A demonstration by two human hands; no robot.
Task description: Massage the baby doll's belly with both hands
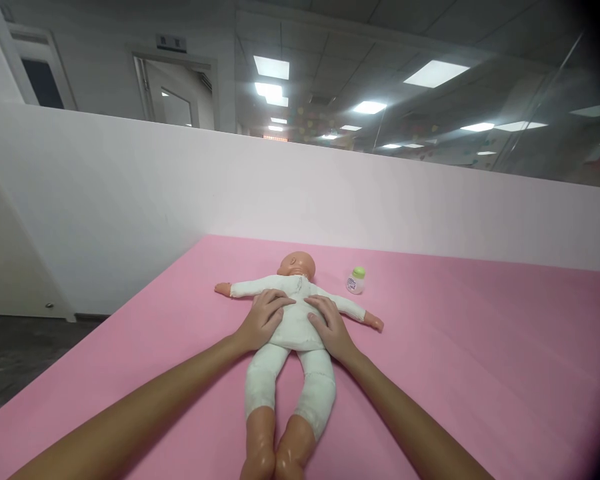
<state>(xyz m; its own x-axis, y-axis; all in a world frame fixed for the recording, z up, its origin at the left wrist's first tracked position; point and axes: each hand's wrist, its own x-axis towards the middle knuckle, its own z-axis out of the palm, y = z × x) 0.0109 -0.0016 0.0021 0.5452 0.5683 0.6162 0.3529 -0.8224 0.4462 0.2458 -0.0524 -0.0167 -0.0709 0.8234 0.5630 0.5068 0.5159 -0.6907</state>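
Mid-mat, nearer its far edge: doll lies face-up | my left hand and right hand rest flat, unclenched, on its torso | soft, light; I'd grip the trunk | 1 small bottle beside its head

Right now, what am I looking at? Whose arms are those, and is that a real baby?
It is one picture, taken by a camera worn on a person's head, looking forward and down. The two arms are that person's own. The baby is a doll in white clothes, lying on its back on a pink mat, arms spread out. The left hand and the right hand both rest flat on the doll's tummy; they press on it but grip nothing. Beside the doll's head stands a small bottle with a green cap. Behind the mat is a low white wall.
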